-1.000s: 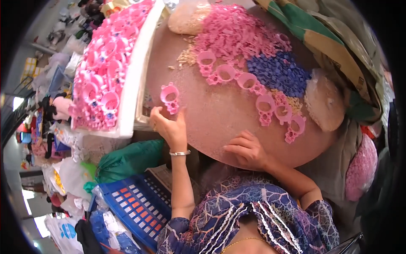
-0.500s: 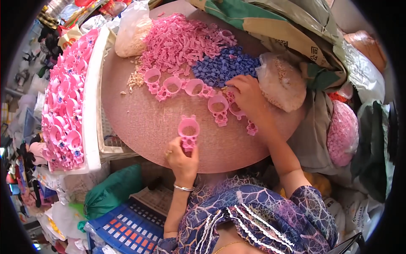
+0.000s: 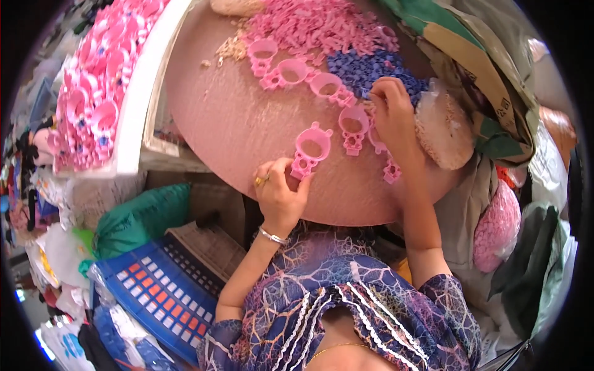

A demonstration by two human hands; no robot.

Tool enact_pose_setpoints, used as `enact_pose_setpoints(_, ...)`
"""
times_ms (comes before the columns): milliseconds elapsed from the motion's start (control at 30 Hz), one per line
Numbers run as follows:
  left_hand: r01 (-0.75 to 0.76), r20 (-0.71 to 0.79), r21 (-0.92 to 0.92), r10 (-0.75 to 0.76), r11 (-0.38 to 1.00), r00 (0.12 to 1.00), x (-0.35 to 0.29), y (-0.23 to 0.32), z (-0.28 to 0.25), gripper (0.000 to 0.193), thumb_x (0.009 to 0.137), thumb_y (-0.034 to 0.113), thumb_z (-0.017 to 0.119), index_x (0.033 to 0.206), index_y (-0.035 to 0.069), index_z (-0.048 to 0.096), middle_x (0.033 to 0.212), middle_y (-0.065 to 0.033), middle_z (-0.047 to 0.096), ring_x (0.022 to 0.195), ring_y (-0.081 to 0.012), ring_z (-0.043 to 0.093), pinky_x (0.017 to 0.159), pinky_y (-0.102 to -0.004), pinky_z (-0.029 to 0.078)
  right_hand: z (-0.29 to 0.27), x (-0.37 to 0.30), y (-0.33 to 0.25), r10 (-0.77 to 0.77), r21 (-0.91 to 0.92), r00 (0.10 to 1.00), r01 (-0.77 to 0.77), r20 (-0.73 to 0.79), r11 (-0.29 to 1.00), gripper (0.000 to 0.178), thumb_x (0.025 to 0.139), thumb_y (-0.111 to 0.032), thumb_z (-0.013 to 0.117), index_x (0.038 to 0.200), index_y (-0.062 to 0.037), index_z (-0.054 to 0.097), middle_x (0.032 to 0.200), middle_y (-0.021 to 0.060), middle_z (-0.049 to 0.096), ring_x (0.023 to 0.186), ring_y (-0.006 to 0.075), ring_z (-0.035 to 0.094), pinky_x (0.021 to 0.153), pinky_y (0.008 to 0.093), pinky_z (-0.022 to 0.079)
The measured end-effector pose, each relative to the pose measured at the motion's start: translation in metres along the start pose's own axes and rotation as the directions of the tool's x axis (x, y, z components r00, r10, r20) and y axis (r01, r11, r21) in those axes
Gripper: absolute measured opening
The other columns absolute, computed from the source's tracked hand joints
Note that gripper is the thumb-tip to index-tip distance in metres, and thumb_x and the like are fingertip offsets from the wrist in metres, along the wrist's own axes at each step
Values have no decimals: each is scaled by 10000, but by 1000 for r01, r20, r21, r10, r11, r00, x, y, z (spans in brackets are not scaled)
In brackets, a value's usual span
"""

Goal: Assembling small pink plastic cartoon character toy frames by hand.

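My left hand (image 3: 281, 195) is closed on the narrow lower end of a pink plastic toy part (image 3: 305, 166), which has a round ring and two small ears at its top. It is held over the near part of the round table. My right hand (image 3: 396, 117) is at the near edge of a pile of small blue plastic pieces (image 3: 356, 74), fingers bent and drawn together. Whatever lies between those fingertips is hidden. Several similar pink ring parts (image 3: 291, 72) lie in a curved row, one (image 3: 354, 127) between my hands and another partly covered by my right forearm.
A heap of loose pink pieces (image 3: 315, 28) covers the far side of the table (image 3: 247, 136). Small beige bits (image 3: 232, 48) lie beside it. A clear bag (image 3: 445, 127) sits at the right. A white crate (image 3: 139, 93) of pink parts stands left, above a blue basket (image 3: 158, 284).
The whole view has shifted and turned slightly. The pink part in my left hand now leans to the right. My right hand stays by the blue pile, its fingers more curled.
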State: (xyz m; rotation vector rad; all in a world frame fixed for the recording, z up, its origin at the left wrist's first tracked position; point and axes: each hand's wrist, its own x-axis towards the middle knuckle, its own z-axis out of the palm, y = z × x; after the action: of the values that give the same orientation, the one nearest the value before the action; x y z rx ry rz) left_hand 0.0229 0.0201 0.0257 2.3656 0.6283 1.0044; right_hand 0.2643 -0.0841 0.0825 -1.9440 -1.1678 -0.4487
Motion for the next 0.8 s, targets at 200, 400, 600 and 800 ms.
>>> enact_pose_setpoints(200,5,6,-94,-4,996,1000,0,-4,2,594,706,177,900,1160,59,536,1003,-96,718,966,-289,633,880,-422,447,2,-40,-60,-477,366,825,362,302,857,222,770,-36,692,981,-28,622,1083,127,623,1008,300,634,845,416,524)
enact_pose_setpoints(400,5,-10,-177,-7,984,1000,-1,-4,-2,558,718,177,874,1161,53,557,1023,-70,721,966,-271,635,909,-420,437,18,-50,-52,-597,267,706,534,381,802,304,745,-115,685,1047,-118,649,1186,105,576,1074,291,602,885,429,495)
enact_pose_setpoints(600,-8,-8,-206,6,979,1000,-1,-5,-3,551,722,145,868,1170,65,558,1041,-61,719,964,-258,638,909,-409,439,16,-47,-52,-562,276,719,490,409,827,339,722,-111,684,1060,-124,657,1156,94,580,1047,295,586,905,454,460)
enact_pose_setpoints(800,-11,-38,-248,2,969,999,-4,-8,-1,529,720,153,855,1172,74,593,1025,-52,693,940,-252,635,915,-418,429,15,-42,-61,-486,274,713,402,505,874,237,781,-109,648,1018,-103,645,1146,85,605,1095,274,584,925,417,438)
